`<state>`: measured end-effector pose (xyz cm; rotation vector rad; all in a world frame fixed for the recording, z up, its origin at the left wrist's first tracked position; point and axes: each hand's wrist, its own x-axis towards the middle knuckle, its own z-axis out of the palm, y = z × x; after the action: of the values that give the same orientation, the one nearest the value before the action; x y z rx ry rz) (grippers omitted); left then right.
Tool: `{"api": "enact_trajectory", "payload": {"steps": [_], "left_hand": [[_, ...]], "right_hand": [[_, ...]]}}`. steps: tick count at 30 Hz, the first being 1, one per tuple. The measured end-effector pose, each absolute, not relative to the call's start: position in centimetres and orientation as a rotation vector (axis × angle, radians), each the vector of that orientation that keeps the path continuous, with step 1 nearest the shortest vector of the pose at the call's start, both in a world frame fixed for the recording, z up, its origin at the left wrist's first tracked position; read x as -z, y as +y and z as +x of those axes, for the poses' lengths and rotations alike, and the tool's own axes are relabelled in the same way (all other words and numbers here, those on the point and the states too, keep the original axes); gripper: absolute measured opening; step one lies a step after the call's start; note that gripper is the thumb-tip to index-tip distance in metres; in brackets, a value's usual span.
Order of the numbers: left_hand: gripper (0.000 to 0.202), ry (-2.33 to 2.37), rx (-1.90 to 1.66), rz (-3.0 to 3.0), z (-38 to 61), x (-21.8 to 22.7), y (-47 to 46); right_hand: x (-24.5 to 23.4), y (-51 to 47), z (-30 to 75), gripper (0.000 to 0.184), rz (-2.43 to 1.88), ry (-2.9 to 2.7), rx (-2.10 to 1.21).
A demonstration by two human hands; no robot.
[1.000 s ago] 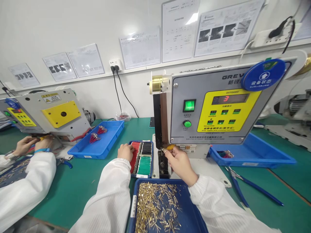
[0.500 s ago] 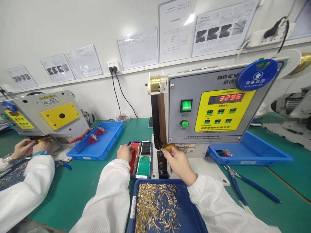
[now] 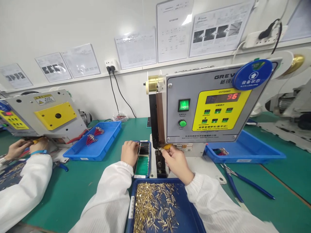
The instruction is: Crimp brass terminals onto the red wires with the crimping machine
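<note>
My right hand is pinched on a small part, with a yellow finger cover, held at the slot of the grey machine whose yellow panel shows red digits. My left hand rests curled over the small divided box of black and green wire pieces, covering its red part; what its fingers hold is hidden. Close to me is a blue tray heaped with several small brass pins.
A co-worker's hands work at a second grey machine on the left. A blue tray with red wire bundles lies between us. Another blue tray sits on the right, with blue-handled pliers on the green mat.
My left hand has shifted right over the divided box, covering the red wires. The right hand stays at the machine slot. The machine's display digits have changed.
</note>
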<state>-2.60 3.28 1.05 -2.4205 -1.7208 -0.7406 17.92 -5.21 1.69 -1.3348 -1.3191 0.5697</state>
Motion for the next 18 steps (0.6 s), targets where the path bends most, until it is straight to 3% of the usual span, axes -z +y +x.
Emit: {"api": "enact_trajectory", "payload": {"steps": [6, 18], "left_hand": [[0.019, -1.04, 1.259, -2.52, 0.9, -1.5, -0.4], [0.017, -0.97, 1.287, -2.522, 1.1, -1.5, -0.9]], "right_hand": [[-2.2, -5.5, 17.8, 0.02, -1.354, -1.342, -0.565], [-1.9, -5.3, 17.8, 0.019, -1.353, -1.346, -0.567]]}}
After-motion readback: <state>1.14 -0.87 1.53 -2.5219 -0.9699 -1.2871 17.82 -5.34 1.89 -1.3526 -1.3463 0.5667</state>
